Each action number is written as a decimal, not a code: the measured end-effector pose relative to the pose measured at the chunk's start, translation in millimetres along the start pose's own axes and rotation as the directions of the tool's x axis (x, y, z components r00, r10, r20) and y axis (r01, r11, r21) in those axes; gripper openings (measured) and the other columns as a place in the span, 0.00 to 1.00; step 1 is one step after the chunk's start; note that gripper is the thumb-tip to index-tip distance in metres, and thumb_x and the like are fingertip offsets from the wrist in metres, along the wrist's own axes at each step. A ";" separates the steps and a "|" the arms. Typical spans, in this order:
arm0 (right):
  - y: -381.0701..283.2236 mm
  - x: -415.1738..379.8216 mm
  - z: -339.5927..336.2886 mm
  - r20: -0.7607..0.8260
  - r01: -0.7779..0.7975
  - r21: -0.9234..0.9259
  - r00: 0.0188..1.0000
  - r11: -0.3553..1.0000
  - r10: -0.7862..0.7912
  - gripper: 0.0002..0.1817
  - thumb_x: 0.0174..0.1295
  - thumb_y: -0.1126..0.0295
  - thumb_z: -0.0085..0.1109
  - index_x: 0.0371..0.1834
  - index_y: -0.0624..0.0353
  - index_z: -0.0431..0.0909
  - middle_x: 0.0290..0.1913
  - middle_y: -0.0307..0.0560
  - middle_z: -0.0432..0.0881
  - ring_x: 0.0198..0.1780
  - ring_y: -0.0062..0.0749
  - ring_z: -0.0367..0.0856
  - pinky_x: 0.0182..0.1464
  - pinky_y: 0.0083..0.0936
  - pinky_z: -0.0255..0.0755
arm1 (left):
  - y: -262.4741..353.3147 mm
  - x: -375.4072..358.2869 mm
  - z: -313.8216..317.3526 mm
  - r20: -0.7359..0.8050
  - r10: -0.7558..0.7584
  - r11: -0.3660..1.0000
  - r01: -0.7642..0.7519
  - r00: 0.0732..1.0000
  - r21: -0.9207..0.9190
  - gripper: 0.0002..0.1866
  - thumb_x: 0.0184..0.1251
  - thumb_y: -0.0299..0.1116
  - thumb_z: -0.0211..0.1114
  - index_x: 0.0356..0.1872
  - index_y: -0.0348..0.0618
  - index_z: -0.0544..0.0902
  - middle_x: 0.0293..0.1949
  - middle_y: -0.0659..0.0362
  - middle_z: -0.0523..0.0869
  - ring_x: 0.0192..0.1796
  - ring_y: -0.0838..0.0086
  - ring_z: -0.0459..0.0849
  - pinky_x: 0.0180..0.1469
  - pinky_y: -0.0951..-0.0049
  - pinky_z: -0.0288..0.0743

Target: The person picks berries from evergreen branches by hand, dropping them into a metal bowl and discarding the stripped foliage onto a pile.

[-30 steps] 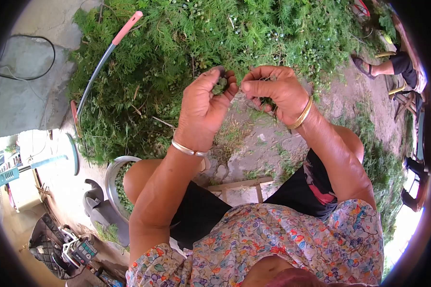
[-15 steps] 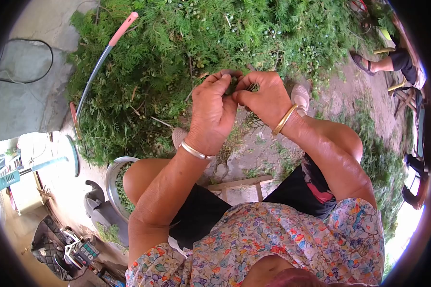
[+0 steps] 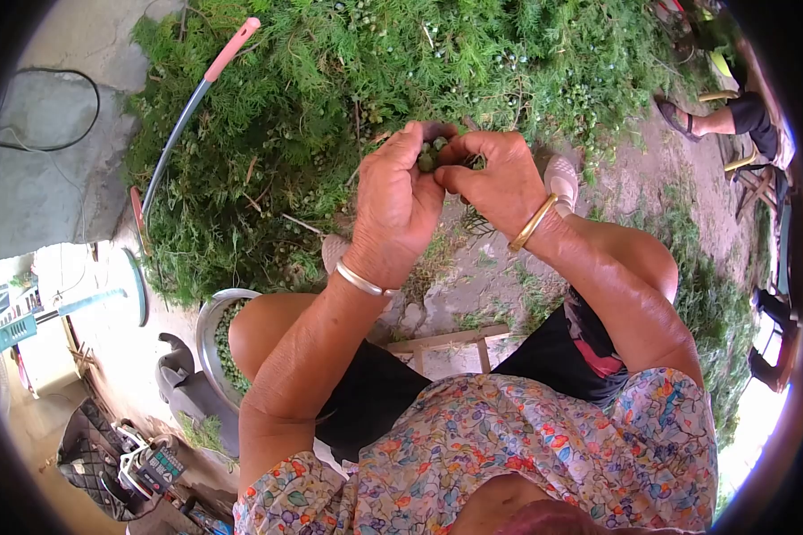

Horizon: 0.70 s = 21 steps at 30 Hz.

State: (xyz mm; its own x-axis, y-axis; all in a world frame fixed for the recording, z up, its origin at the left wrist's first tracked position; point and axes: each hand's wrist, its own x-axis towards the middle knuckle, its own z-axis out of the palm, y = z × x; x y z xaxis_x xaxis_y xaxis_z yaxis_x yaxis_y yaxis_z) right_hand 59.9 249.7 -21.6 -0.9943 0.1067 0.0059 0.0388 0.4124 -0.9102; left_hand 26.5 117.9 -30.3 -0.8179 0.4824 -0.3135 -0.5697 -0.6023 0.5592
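My left hand point(image 3: 393, 192) is cupped around several small green cones point(image 3: 430, 153), its thumb raised at the side. Close against it, my right hand point(image 3: 501, 183) has thumb and forefinger pinched together at the edge of the cones. A bit of evergreen sprig point(image 3: 478, 223) shows below the right palm, partly hidden by the hand. Beyond both hands lies a large heap of cut evergreen branches point(image 3: 312, 98) with cones among the foliage. At my left knee a metal basin point(image 3: 210, 325) holds many green cones.
A long curved tool with a pink handle point(image 3: 232, 49) leans across the heap on the left. A grey elephant-shaped object point(image 3: 178, 383) stands beside the basin. A wooden frame point(image 3: 446, 343) lies between my legs. Another person's sandalled foot point(image 3: 678, 118) is at the right.
My left hand has opened a little, its thumb moving up, so the green cones in the palm now show. My right hand has stayed almost in place.
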 end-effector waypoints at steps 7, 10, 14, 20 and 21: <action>-0.3 1.5 -3.5 0.035 0.069 -0.027 0.997 0.997 -0.068 0.07 0.48 0.74 0.62 0.27 0.69 0.80 0.22 0.44 0.82 0.23 0.22 0.77 0.28 0.21 0.72 | -0.2 0.1 6.7 -0.042 0.033 0.998 -0.035 0.999 -0.056 0.23 0.73 0.45 0.48 0.45 0.27 0.73 0.43 0.50 0.78 0.45 0.65 0.78 0.53 0.67 0.73; -9.1 1.2 -4.7 -0.041 0.046 0.086 0.998 0.995 -0.043 0.08 0.46 0.73 0.59 0.24 0.68 0.80 0.21 0.55 0.80 0.22 0.34 0.78 0.30 0.29 0.73 | 4.6 3.1 0.6 -0.024 0.035 0.994 -0.037 0.999 -0.106 0.18 0.71 0.40 0.53 0.44 0.30 0.75 0.42 0.51 0.79 0.46 0.65 0.78 0.53 0.66 0.72; -12.7 3.5 -14.4 -0.004 -0.036 0.119 0.999 0.992 0.037 0.08 0.47 0.73 0.58 0.24 0.70 0.79 0.19 0.53 0.79 0.22 0.28 0.77 0.27 0.26 0.71 | 14.8 -5.3 2.9 -0.072 0.025 0.984 -0.012 0.997 0.177 0.08 0.64 0.29 0.61 0.38 0.34 0.78 0.36 0.53 0.81 0.42 0.68 0.79 0.45 0.69 0.75; -17.8 7.0 -29.5 0.217 -0.401 0.470 0.916 0.786 0.337 0.09 0.53 0.70 0.58 0.25 0.68 0.79 0.23 0.45 0.80 0.23 0.25 0.75 0.22 0.20 0.67 | 18.5 -4.7 -0.8 -0.118 -0.062 0.986 0.079 0.991 0.150 0.05 0.62 0.27 0.63 0.34 0.36 0.79 0.31 0.54 0.80 0.33 0.71 0.77 0.33 0.73 0.73; -15.4 8.8 -34.2 0.240 -0.426 0.570 0.904 0.702 0.354 0.10 0.56 0.70 0.57 0.28 0.68 0.78 0.26 0.46 0.80 0.25 0.26 0.76 0.22 0.21 0.68 | 20.3 -3.0 -2.3 -0.156 -0.065 0.997 0.068 0.986 0.019 0.05 0.62 0.27 0.63 0.33 0.37 0.78 0.30 0.55 0.79 0.32 0.71 0.76 0.31 0.73 0.72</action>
State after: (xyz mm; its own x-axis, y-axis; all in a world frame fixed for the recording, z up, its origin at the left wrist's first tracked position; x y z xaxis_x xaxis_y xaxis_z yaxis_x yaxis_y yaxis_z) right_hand 54.0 275.3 6.6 -0.9088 0.0256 -0.4164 0.3945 -0.2717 -0.8778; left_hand 17.2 102.8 -19.7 -0.7820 0.4153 -0.4647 -0.6226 -0.5556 0.5510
